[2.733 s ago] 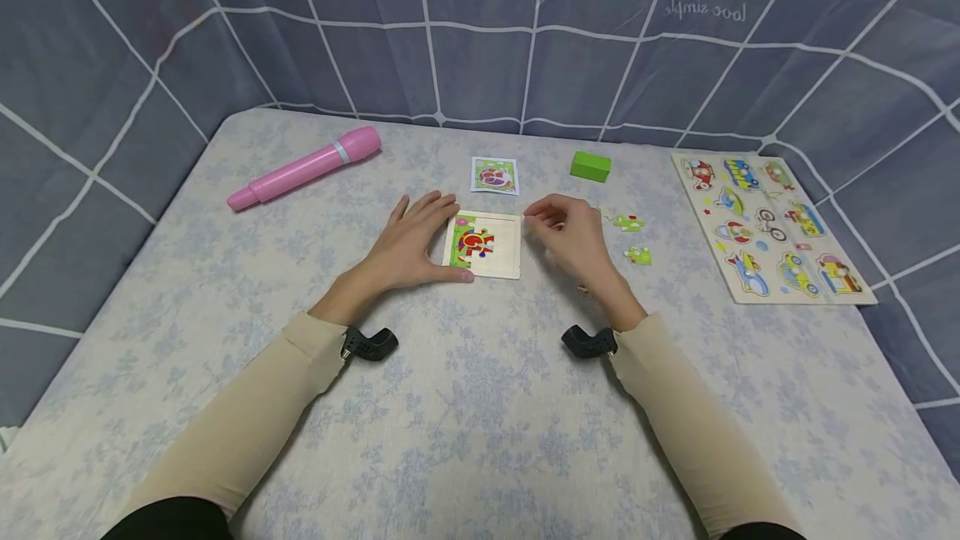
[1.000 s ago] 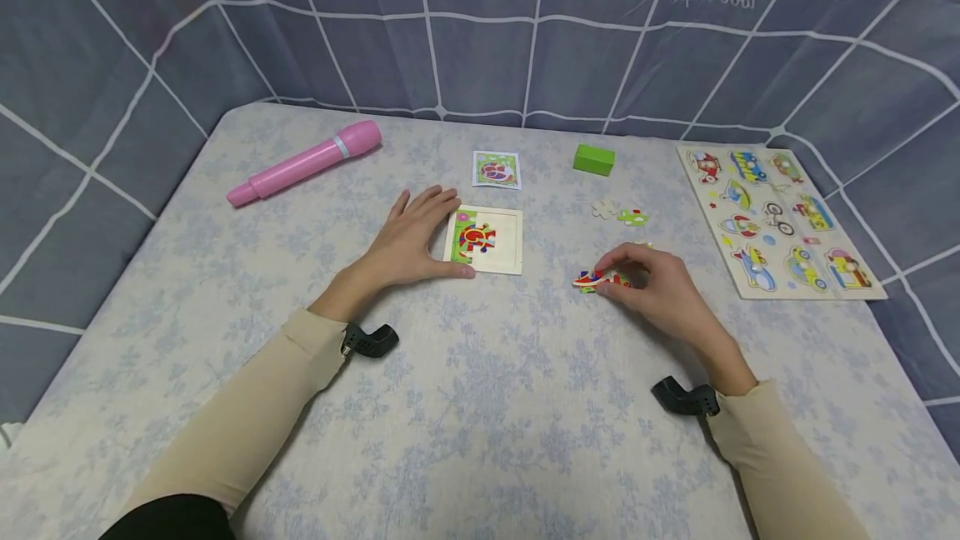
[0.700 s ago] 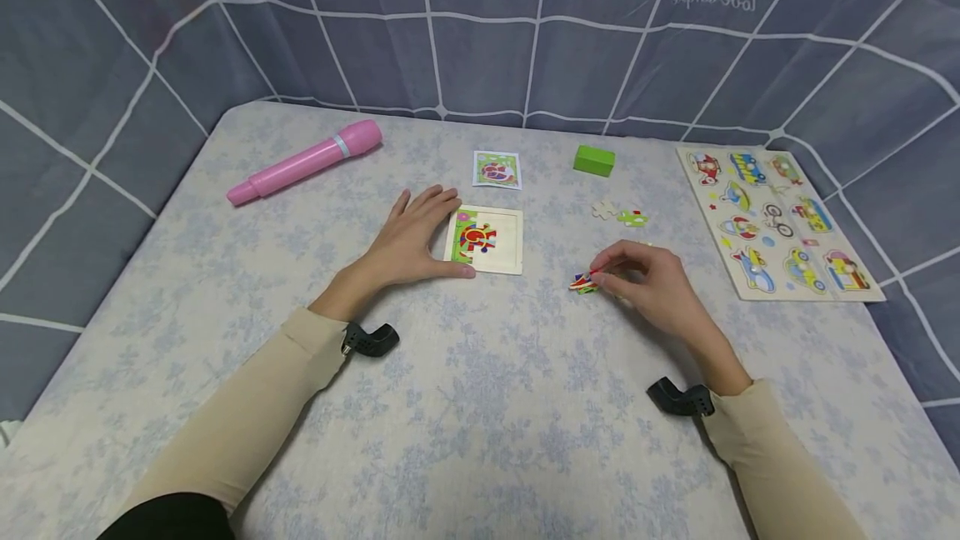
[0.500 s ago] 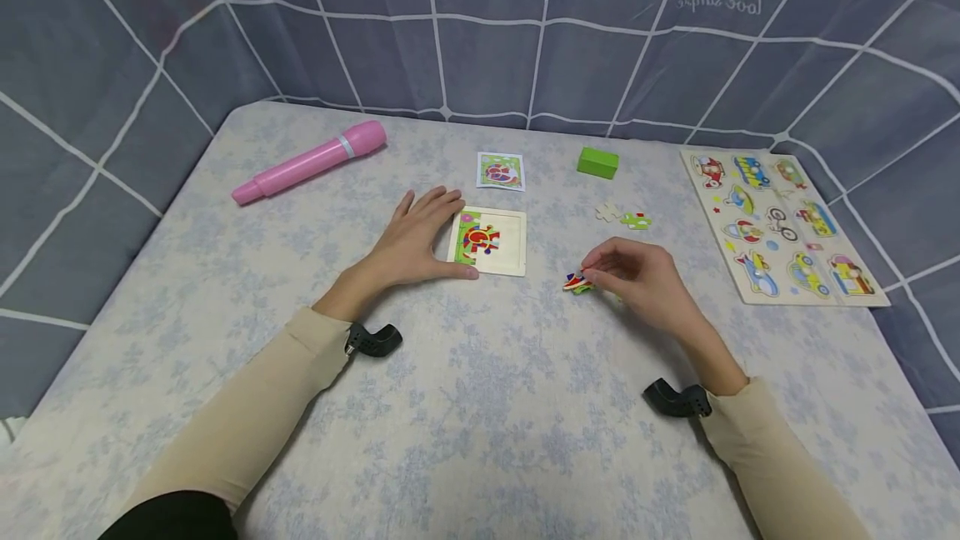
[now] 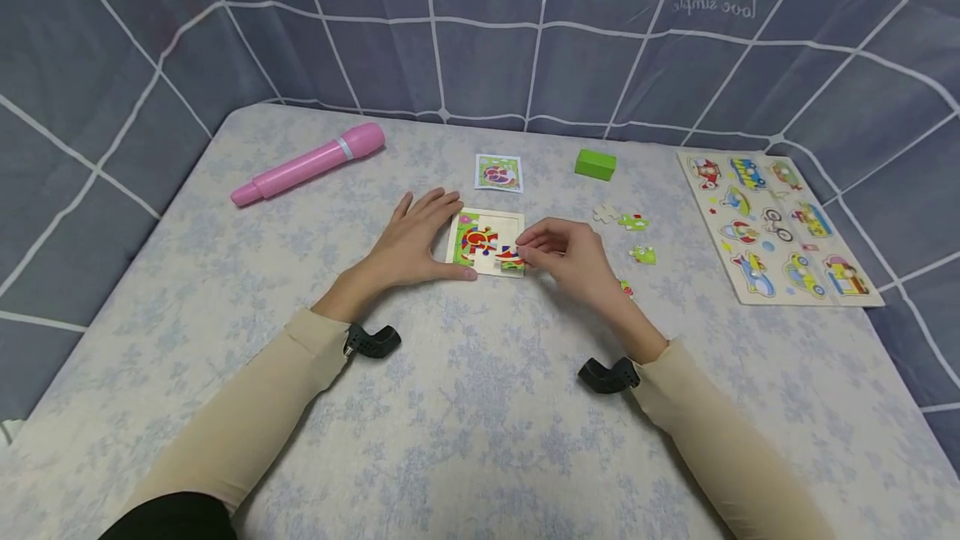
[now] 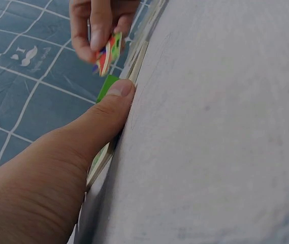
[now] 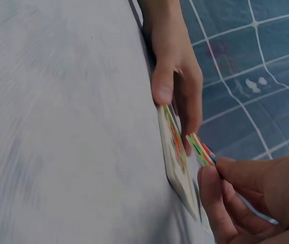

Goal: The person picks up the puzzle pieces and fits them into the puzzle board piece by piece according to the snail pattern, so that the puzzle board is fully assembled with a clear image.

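Observation:
A square wooden puzzle tray [image 5: 487, 269] lies mid-table, with pieces of a red and green picture in its left part. My left hand [image 5: 405, 244] rests around the tray's left side, fingers straight and spread. Its thumb [image 6: 115, 96] touches the near edge in the left wrist view. My right hand [image 5: 573, 261] pinches a puzzle piece [image 5: 512, 258] with a red, blue and green print between thumb and fingertips. The piece is tilted over the tray's lower right; in the right wrist view the held piece [image 7: 201, 150] is clear of the tray.
Loose puzzle pieces [image 5: 633, 222] lie right of the tray, one face down [image 5: 604, 213], another partly behind my right wrist. A picture card [image 5: 498, 173], a green block [image 5: 596, 164], a pink microphone-shaped stick [image 5: 307, 165] and a vehicle puzzle board [image 5: 776, 227] stand farther out.
My right hand has picked up the puzzle piece from the table on the right and carried it left over the tray. My left hand has stayed at the tray.

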Tool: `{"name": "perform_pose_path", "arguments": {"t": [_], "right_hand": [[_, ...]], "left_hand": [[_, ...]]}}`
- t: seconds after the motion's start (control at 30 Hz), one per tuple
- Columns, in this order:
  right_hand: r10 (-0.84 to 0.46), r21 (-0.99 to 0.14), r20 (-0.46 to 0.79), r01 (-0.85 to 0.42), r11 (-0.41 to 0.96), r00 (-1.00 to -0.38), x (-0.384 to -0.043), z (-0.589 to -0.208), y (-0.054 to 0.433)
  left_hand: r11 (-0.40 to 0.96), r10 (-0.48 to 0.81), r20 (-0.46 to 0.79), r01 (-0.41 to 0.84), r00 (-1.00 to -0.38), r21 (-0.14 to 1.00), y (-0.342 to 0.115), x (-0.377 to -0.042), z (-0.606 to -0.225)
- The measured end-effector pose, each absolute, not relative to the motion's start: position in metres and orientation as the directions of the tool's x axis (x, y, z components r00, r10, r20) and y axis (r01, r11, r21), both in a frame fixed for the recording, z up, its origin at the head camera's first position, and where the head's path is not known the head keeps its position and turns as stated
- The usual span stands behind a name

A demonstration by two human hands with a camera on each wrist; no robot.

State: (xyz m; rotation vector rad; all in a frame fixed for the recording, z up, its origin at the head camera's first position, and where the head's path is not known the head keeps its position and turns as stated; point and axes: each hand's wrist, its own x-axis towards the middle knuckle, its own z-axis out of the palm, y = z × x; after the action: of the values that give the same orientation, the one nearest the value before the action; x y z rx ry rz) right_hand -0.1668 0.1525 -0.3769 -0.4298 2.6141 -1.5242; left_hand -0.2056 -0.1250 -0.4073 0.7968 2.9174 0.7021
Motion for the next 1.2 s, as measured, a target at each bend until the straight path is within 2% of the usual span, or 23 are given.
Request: {"name": "perform_pose_path", "arguments": {"t": [0.27,0.57,0.77,1.0,1.2], "right_hand": [[-0.238,-0.837,0.096,-0.208,0.506,-0.966,-0.17,-0.387,0.117],[-0.259,-0.735,0.234,-0.345,0.583,-0.937,-0.171,-0.392,0.105],[-0.238,-0.696,0.228,-0.329,0.639,-0.944,-0.17,-0.389,0.095],[-0.216,-0.577,0.213,-0.301,0.759,-0.953,-0.169,-0.385,0.085],[-0.218,-0.583,0.214,-0.304,0.754,-0.952,-0.17,-0.386,0.084]], "left_hand": [[0.756,0.498,0.082,0.479,-0.863,0.445,-0.124,-0.206,-0.407],[0.756,0.499,0.092,0.485,-0.861,0.44,-0.125,-0.206,-0.405],[0.759,0.496,0.09,0.482,-0.864,0.438,-0.126,-0.205,-0.407],[0.757,0.497,0.095,0.485,-0.863,0.438,-0.125,-0.205,-0.408],[0.756,0.498,0.1,0.487,-0.861,0.438,-0.125,-0.205,-0.407]]}}
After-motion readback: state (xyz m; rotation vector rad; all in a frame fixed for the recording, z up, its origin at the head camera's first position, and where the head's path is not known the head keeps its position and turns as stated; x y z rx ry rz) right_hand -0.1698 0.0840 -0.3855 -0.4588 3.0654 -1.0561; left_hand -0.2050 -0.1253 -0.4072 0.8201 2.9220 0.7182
